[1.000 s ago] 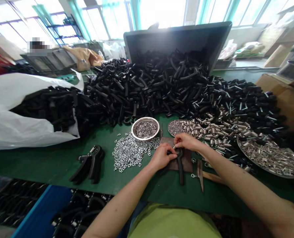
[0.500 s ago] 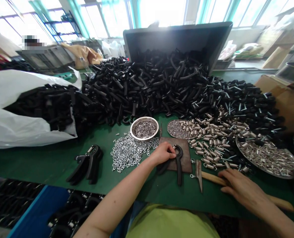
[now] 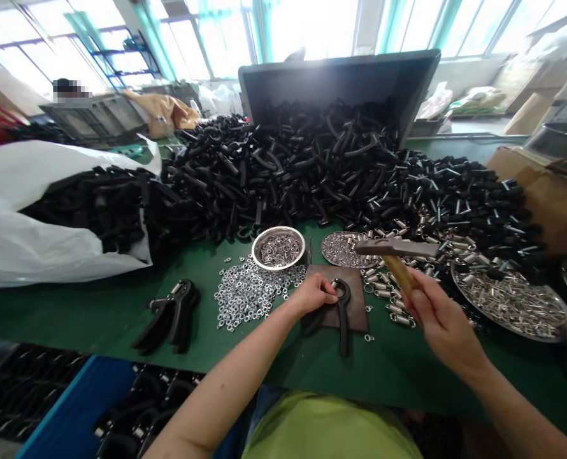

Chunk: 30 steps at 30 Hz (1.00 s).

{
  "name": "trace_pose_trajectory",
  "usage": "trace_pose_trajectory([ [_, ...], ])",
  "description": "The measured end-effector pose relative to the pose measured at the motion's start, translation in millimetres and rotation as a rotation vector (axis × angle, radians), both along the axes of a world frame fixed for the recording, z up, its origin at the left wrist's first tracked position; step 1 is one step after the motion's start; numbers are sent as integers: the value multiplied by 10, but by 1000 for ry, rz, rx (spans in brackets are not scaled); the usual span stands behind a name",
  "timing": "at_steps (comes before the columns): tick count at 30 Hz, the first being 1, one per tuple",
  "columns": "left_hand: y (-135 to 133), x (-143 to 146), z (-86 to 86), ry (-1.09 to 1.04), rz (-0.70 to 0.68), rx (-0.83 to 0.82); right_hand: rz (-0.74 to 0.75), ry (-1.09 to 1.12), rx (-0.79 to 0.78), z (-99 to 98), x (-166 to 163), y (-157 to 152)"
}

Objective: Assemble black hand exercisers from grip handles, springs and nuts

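Work goes on at a green table (image 3: pixel 97 312). A black grip part (image 3: pixel 343 322) lies on a small brown plate (image 3: pixel 357 306) right in front of the person. The left hand (image 3: pixel 312 294) is on the left side of the part and touches its round top end. Its fingers are bent and pinch the part there. The long leg of the part points back toward the person.

The right hand (image 3: pixel 434 319) is up in the air, to the right of the part and not touching it. It is closed tight around the wooden handle of a hammer (image 3: pixel 397 250). The metal head of the hammer is above the table, higher than the part.

Shiny little rings (image 3: pixel 248 296) lie loose just left of the left hand, next to a bowl (image 3: pixel 255 248) of more of them. A big heap of black handles (image 3: pixel 302 166) fills the back of the table.
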<state>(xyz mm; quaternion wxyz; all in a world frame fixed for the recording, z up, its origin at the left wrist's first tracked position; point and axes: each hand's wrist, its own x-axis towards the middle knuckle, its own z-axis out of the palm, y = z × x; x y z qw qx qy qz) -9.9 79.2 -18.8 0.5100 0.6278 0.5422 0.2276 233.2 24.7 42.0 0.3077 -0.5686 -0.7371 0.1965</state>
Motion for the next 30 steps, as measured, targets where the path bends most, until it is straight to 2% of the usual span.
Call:
trace_pose_trajectory([
  [2, -11, 1, 2, -3, 10, -2, 50, -66, 14, -104, -133, 75],
  [4, -21, 3, 10, -6, 20, -1, 135, -191, -37, -181, -192, 133],
  [6, -26, 2, 17, -7, 34, 6, 171, -242, -59, -153, -208, 154],
  [9, -23, 0, 20, -3, 43, 19, 84, -145, 33, 0, -216, 123],
  [11, -21, 3, 20, 2, 42, 24, 33, -107, 88, 23, -220, 107],
  [13, -25, 11, 26, 12, 41, 27, 61, -173, 45, -70, -214, 119],
  [16, -44, 17, 40, 33, 39, 48, 141, -268, -99, -285, -185, 153],
  [19, -69, 2, 49, 55, 43, 106, 122, -208, -146, -380, -147, 120],
  [22, -96, -16, 53, 73, 46, 175, 98, -167, -160, -333, -118, 20],
  [26, -229, -1, 75, 146, 59, 324, 94, -156, -148, -142, -92, -136],
  [30, -546, 18, 57, 381, 260, 574, 54, -57, -52, 51, -72, -318],
])
